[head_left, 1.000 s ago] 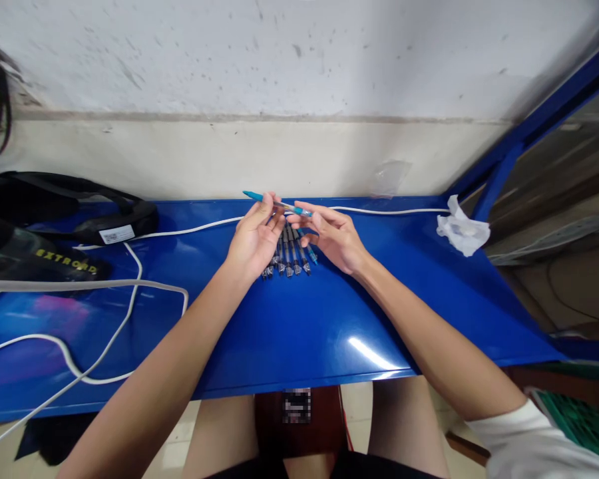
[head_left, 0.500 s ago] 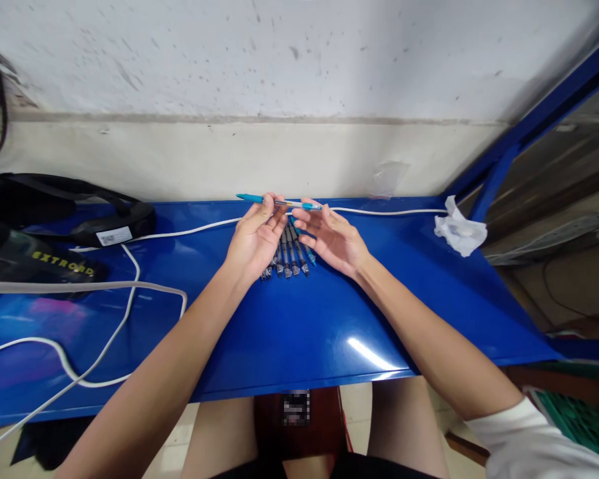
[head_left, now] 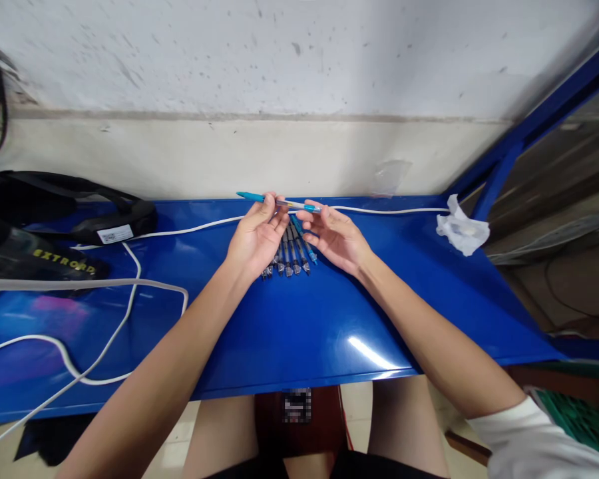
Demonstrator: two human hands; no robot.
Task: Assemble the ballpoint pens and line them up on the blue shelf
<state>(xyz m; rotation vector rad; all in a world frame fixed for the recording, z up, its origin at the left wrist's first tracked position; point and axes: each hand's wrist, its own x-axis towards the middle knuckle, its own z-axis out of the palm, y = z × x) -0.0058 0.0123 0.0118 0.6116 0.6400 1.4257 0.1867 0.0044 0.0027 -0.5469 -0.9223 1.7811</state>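
A light blue pen (head_left: 259,197) lies nearly level between both hands above the back of the blue table (head_left: 299,326). My left hand (head_left: 255,237) pinches its middle with thumb and fingertips. My right hand (head_left: 335,237) pinches the pen's right end, its other fingers curled. Below the hands, several dark pens (head_left: 289,256) lie side by side on the table, tips toward me, partly hidden by my fingers.
A white cable (head_left: 130,293) loops over the left half of the table and runs along the back edge. A black bag (head_left: 54,226) lies at the far left. Crumpled white paper (head_left: 462,229) sits at the back right by the blue frame.
The pen has tilted from sloping down to the right to almost level, shifting slightly left and up. My right hand's fingertips moved up to its right end.
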